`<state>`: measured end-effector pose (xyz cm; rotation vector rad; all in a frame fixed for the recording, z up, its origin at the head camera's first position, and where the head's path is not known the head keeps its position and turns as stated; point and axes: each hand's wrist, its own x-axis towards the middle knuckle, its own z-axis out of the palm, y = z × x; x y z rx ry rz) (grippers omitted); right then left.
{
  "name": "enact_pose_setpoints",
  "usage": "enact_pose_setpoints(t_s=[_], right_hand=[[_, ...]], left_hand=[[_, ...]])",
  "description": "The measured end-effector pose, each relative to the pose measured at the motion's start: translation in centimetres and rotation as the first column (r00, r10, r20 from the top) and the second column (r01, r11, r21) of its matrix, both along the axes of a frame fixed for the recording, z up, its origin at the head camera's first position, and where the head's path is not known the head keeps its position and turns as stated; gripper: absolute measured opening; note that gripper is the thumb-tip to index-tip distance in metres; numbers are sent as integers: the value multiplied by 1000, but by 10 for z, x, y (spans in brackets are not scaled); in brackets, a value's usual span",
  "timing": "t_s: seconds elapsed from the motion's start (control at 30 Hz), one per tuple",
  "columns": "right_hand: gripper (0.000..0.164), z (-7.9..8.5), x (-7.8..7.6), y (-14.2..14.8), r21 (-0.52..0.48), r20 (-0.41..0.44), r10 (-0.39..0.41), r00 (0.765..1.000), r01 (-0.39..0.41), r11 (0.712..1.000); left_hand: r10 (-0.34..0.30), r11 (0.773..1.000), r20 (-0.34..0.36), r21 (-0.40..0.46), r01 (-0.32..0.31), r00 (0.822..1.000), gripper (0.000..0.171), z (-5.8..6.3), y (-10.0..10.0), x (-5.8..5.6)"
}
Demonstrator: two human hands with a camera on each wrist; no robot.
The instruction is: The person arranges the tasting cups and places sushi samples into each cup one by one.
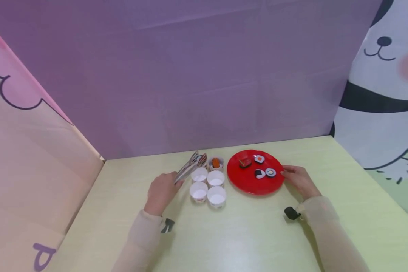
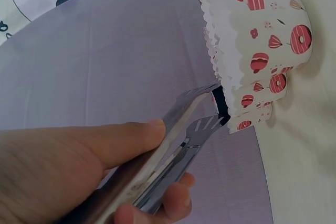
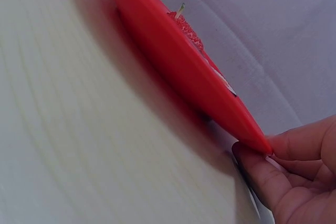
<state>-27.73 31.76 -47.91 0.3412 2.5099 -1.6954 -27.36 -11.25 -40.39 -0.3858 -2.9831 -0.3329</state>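
My left hand (image 1: 162, 192) grips metal tongs (image 1: 187, 170), which reach over the far left paper cup of a close group. In the left wrist view, a dark piece (image 2: 221, 105) sits between the tong tips at a cup's scalloped rim; its kind is hard to make out. My right hand (image 1: 300, 181) pinches the right rim of a red plate (image 1: 248, 185), thumb below and fingers above in the right wrist view. Several toy sushi pieces lie on it: a red-topped one (image 1: 245, 163), an orange-centred roll (image 1: 259, 159), a rice ball (image 1: 260, 173) and a round roll (image 1: 270, 172).
White paper cups (image 1: 217, 197) with printed sweets stand in two columns left of the plate. The far right cup holds an orange-topped sushi piece (image 1: 215, 163). A purple cloth (image 1: 204, 83) hangs behind the pale table (image 1: 244, 241), with printed panels at both sides.
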Motion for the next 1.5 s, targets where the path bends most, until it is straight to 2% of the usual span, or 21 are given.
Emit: enact_pose_setpoints(t_s=[0.4,0.77,1.23,1.5], right_hand=[[49,-1,-1,0,-15,6,-1,1000,1,1000],[50,-1,-2,1,-31,21,-16,1000,16,999],[50,-1,-4,0,-27,54,-25,998,27,999],[51,1,-2,1,-26,55,-12,998,13,1000]], left_hand=[[1,999,67,-34,2,998,29,9,3,-5],[-22,997,79,-66,27,997,30,16,5,-10],[-12,995,124,-101,25,992,32,24,7,-17],[4,989,175,-145,22,985,35,30,7,-20]])
